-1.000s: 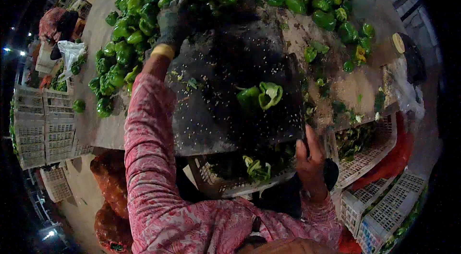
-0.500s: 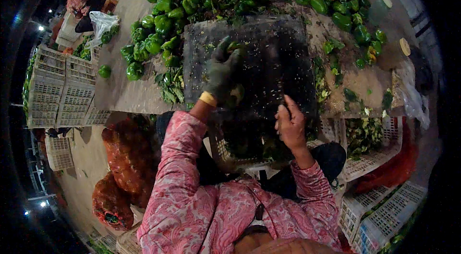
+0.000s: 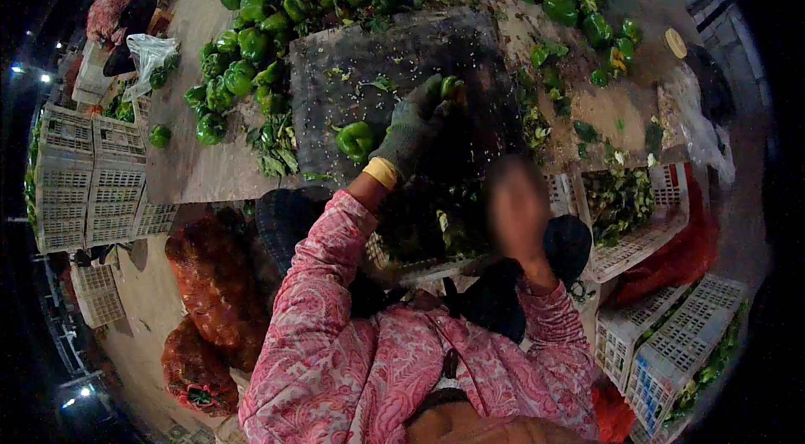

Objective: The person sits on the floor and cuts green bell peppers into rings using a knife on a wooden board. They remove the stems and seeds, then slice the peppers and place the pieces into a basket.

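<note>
White lattice crates [image 3: 80, 184] stand stacked at left of frame; more crates [image 3: 671, 343] at lower right hold green scraps. Red mesh sacks [image 3: 210, 285] lie at lower left. A white plastic bag [image 3: 151, 54] sits at upper left. No labels, signs or screens visible.

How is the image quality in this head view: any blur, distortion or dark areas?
Head view: strong fisheye, the table edge and white crates bend toward a black rim. Light is dim and uneven, with small bright lamps at far left. The right hand is smeared out of focus, while the gloved left hand holding a green pepper over the dark board is fairly sharp.
</note>
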`<state>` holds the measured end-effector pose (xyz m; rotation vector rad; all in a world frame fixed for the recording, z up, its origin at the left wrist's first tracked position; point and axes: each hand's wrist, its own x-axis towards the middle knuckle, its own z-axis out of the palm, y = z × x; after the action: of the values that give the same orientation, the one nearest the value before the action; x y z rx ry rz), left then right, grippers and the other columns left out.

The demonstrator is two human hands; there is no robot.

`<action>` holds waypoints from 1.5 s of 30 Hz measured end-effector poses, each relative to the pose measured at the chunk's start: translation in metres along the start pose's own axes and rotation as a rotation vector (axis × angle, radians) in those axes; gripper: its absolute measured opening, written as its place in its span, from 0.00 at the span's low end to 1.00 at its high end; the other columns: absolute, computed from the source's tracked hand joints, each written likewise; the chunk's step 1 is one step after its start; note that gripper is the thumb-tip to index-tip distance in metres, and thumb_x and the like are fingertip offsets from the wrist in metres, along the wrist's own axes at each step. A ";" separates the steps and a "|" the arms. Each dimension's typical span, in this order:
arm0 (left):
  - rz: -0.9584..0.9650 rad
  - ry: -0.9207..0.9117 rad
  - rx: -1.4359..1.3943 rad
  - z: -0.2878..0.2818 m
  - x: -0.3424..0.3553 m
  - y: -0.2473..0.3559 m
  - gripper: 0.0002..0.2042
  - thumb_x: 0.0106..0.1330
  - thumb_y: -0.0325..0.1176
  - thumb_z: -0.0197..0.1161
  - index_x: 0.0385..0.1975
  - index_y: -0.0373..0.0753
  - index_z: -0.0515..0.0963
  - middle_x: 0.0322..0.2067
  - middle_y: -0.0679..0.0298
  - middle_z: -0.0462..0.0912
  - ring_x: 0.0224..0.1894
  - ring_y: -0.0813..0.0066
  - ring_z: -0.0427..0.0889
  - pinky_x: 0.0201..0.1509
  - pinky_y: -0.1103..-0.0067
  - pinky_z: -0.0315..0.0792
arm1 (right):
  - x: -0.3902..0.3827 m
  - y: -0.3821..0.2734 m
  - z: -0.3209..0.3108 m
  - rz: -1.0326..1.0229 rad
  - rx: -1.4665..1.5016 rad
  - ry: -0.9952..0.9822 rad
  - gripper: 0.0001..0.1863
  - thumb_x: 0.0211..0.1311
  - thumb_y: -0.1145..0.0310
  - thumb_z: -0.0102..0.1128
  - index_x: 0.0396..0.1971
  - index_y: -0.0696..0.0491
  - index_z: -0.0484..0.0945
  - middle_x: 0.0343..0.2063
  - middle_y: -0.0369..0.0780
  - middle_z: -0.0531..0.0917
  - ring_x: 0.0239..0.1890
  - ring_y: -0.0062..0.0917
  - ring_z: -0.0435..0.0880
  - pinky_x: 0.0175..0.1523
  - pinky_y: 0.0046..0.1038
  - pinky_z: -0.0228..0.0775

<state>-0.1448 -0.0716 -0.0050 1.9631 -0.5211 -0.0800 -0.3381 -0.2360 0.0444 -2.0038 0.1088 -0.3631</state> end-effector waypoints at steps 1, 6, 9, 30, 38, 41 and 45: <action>-0.009 -0.001 -0.055 0.000 0.000 -0.001 0.28 0.63 0.38 0.64 0.62 0.37 0.66 0.54 0.53 0.77 0.57 0.65 0.76 0.59 0.72 0.70 | 0.000 0.000 -0.001 0.026 0.001 -0.011 0.23 0.68 0.66 0.54 0.61 0.57 0.68 0.24 0.31 0.76 0.20 0.12 0.70 0.24 0.19 0.65; 0.134 -0.008 0.113 -0.006 0.009 0.010 0.27 0.62 0.41 0.61 0.59 0.36 0.68 0.51 0.49 0.77 0.54 0.53 0.76 0.57 0.67 0.71 | 0.004 -0.003 -0.005 0.127 0.005 -0.039 0.21 0.68 0.66 0.54 0.58 0.60 0.70 0.25 0.36 0.78 0.20 0.14 0.72 0.26 0.22 0.67; 0.142 0.004 0.157 -0.006 0.011 0.008 0.26 0.62 0.44 0.61 0.57 0.36 0.69 0.49 0.48 0.77 0.51 0.47 0.76 0.54 0.63 0.71 | 0.014 0.004 -0.007 -0.037 -0.089 -0.038 0.21 0.68 0.67 0.54 0.56 0.62 0.71 0.26 0.41 0.80 0.21 0.18 0.74 0.27 0.25 0.69; 0.022 -0.068 0.519 -0.001 0.030 0.021 0.23 0.67 0.44 0.55 0.57 0.37 0.65 0.43 0.47 0.80 0.40 0.45 0.81 0.40 0.59 0.75 | 0.108 -0.028 0.024 0.232 -0.185 -0.103 0.18 0.67 0.66 0.52 0.50 0.63 0.74 0.33 0.51 0.82 0.29 0.33 0.81 0.38 0.32 0.72; 0.366 0.158 0.741 -0.006 -0.006 0.014 0.26 0.64 0.35 0.57 0.64 0.43 0.64 0.59 0.50 0.69 0.62 0.55 0.67 0.61 0.67 0.66 | 0.038 0.077 0.012 0.095 0.157 0.076 0.22 0.68 0.63 0.53 0.58 0.57 0.70 0.24 0.33 0.76 0.21 0.14 0.72 0.24 0.21 0.66; 0.459 0.166 0.397 0.033 0.008 0.005 0.21 0.66 0.33 0.53 0.60 0.42 0.69 0.61 0.55 0.68 0.63 0.57 0.66 0.68 0.69 0.59 | 0.019 0.074 0.007 0.183 0.199 0.169 0.22 0.69 0.62 0.53 0.59 0.56 0.69 0.24 0.33 0.75 0.21 0.14 0.71 0.24 0.21 0.66; 0.455 -0.115 0.802 0.060 0.026 0.012 0.19 0.68 0.35 0.49 0.59 0.41 0.68 0.54 0.47 0.72 0.56 0.50 0.71 0.62 0.64 0.63 | -0.006 0.053 -0.011 0.350 0.552 0.262 0.25 0.71 0.61 0.50 0.63 0.56 0.64 0.26 0.35 0.75 0.21 0.16 0.71 0.24 0.22 0.66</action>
<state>-0.1424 -0.1367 -0.0167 2.5534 -1.1996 0.3585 -0.3425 -0.2674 0.0004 -1.3542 0.4663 -0.3778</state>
